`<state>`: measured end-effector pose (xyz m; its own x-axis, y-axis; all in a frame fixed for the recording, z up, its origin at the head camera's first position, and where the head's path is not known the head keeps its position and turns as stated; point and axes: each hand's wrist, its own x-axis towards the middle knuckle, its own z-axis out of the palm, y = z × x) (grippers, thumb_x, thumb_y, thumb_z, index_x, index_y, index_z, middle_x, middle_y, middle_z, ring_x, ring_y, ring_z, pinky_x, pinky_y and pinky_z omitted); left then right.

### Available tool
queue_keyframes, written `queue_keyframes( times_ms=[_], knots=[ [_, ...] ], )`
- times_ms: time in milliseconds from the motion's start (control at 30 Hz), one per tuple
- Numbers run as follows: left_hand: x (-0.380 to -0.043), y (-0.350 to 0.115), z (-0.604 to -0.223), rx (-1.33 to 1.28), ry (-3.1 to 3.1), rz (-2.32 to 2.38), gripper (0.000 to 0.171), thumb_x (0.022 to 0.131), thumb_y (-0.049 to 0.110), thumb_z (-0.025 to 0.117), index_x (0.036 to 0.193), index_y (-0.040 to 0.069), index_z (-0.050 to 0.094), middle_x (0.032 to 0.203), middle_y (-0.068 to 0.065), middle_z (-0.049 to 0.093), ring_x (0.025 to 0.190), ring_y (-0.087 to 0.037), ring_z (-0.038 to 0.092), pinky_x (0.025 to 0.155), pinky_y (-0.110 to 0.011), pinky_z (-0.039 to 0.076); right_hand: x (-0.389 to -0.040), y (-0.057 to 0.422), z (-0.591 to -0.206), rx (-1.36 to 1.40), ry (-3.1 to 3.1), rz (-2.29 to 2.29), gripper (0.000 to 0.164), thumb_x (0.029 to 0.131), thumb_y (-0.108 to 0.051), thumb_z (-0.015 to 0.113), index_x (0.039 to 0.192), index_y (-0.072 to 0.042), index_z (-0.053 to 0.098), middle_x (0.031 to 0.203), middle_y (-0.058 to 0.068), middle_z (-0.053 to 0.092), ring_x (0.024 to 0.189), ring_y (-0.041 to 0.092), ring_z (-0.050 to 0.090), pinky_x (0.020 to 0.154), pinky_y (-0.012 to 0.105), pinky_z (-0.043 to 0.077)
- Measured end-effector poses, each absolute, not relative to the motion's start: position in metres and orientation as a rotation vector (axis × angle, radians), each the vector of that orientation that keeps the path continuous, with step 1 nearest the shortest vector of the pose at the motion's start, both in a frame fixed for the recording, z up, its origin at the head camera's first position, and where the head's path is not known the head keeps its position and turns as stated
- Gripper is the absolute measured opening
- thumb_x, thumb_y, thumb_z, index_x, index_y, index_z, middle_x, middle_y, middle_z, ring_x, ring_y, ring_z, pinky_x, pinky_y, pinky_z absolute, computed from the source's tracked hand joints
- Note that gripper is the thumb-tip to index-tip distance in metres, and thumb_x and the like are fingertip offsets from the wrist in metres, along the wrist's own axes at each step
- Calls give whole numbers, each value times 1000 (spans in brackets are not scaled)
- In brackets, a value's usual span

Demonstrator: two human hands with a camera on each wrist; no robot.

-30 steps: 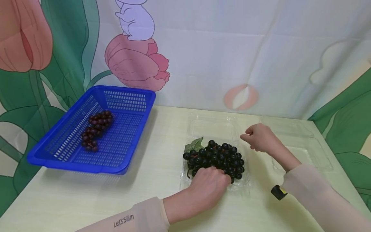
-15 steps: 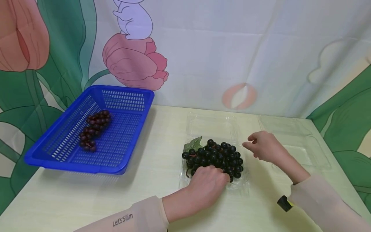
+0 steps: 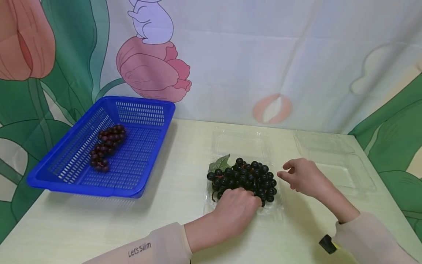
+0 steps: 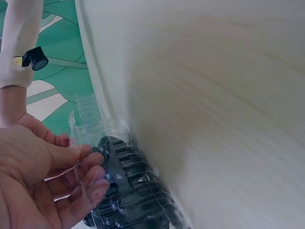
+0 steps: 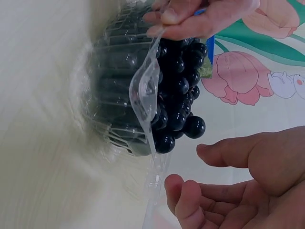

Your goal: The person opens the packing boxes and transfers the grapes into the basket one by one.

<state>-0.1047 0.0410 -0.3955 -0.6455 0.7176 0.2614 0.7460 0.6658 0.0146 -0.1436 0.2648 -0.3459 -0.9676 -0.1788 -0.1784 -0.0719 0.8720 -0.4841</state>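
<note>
A bunch of black grapes [image 3: 245,176] with a green leaf [image 3: 220,164] at its left fills a clear plastic clamshell container [image 5: 114,71]. My left hand [image 3: 235,211] pinches the container's near rim between thumb and fingers, as both wrist views show. Behind the grapes, the hinged clear lid [image 3: 240,143] lies folded back. To the right of the container hovers my right hand [image 3: 304,178], holding nothing. Its fingers are relaxed and slightly bent, with thumb and fingertips apart beside the grapes in the right wrist view.
At the left stands a blue plastic basket [image 3: 145,161] with a dark red bunch of grapes [image 3: 107,146] in it. Another clear clamshell container [image 3: 334,170] lies unfolded at the back right. A printed curtain [image 3: 224,73] hangs along the table's back edge.
My right hand has come down toward me and slightly to the right, staying beside the container. The left hand keeps its place at the near rim.
</note>
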Motion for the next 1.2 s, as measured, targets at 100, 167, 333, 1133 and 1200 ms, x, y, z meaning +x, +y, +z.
queue_keyframes(
  times_ms=[100,167,333,1133,1200],
  knots=[
    [-105,41,-395,-1179,-2653,-179,26,89,4,71,76,27,74,65,8,61,55,-10,51,42,-28,40,-141,264,-347,-191,2836,-698,44,100,-20,67,123,17,62,73,7,69,59,18,65,65,39,56],
    [-105,41,-395,-1176,-2656,-178,26,89,4,71,77,27,74,66,8,62,55,-10,51,42,-28,41,-139,264,-349,-193,2842,-685,43,99,-19,68,122,17,62,78,10,71,59,17,65,66,40,57],
    [-105,41,-396,-1173,-2665,-174,26,88,4,72,78,28,75,66,8,62,55,-10,51,42,-28,41,-134,264,-352,-171,2826,-689,43,99,-19,69,123,17,62,79,10,72,57,16,63,67,40,56],
    [-107,40,-398,-1189,-2667,-214,27,88,2,71,80,27,77,70,9,65,57,-9,53,44,-27,43,-122,257,-363,-94,2755,-700,43,97,-12,72,124,20,59,66,5,66,49,14,60,73,43,58],
    [-107,40,-399,-1188,-2663,-214,26,87,2,72,79,27,77,69,9,65,56,-9,52,44,-26,42,-122,257,-363,-92,2758,-704,43,96,-10,72,123,20,59,65,5,67,48,14,60,74,44,58]
  ],
)
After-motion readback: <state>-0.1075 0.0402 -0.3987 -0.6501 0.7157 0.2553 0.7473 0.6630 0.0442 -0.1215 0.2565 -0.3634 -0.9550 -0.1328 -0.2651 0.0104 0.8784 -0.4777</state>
